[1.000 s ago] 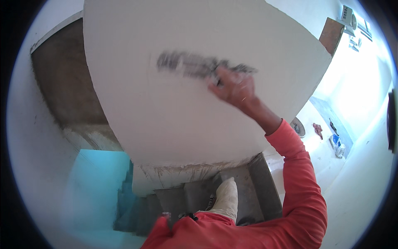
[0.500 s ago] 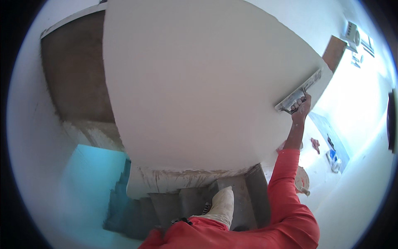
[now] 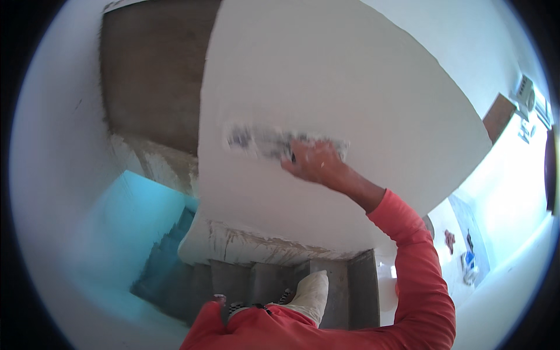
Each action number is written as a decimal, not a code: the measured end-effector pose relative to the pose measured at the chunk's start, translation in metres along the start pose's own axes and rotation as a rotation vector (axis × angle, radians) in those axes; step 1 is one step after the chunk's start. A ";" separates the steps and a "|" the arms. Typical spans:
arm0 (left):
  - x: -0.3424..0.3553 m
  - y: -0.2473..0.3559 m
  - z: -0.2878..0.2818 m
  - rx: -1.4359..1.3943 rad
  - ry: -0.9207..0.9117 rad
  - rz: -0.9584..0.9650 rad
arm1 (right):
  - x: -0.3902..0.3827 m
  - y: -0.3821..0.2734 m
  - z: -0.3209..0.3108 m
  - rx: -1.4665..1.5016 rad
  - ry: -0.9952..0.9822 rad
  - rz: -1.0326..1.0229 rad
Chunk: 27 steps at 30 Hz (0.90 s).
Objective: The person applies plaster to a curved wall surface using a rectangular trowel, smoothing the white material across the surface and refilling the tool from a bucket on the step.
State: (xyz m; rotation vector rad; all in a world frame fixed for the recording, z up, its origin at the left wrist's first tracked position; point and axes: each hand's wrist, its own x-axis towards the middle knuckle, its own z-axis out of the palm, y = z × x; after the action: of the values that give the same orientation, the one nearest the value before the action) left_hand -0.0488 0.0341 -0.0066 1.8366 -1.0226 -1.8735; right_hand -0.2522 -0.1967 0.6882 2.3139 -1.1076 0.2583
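My right hand [image 3: 318, 160] is closed around the handle of a plastering trowel [image 3: 256, 141], whose long blade is blurred by motion. The blade lies against the smooth, pale wall [image 3: 350, 76] in front of me, left of its middle. Smears of whitish material show on the blade. Low in the view, beside my waist, a small part of my left hand [image 3: 219, 298] pokes out of its red sleeve. Its fingers are too small and hidden to read.
Grey concrete stairs [image 3: 233, 291] run below me, descending to the left. A brown, unfinished wall patch [image 3: 154, 70] borders the pale wall on the left. On the bright floor at right lie a reddish rag [image 3: 450, 241] and a blue-and-white bag [image 3: 468, 262].
My right hand and the trowel have swept left across the wall from near its right edge. The view has shifted, and part of my left hand now shows by my waist.
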 end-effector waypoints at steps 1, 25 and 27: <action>0.000 -0.002 0.006 -0.081 -0.027 -0.017 | -0.015 0.008 0.008 0.004 -0.102 -0.055; -0.010 -0.067 0.028 -0.442 0.164 -0.104 | -0.129 -0.008 0.140 -0.203 -0.226 -0.112; -0.011 -0.082 0.025 -0.471 0.174 -0.086 | -0.176 0.004 0.184 -0.130 -0.355 -0.120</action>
State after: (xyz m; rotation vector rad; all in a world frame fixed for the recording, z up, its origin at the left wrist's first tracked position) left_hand -0.0509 0.1043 -0.0561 1.7353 -0.4027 -1.7707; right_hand -0.3796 -0.1855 0.4679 2.3517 -1.1055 -0.2734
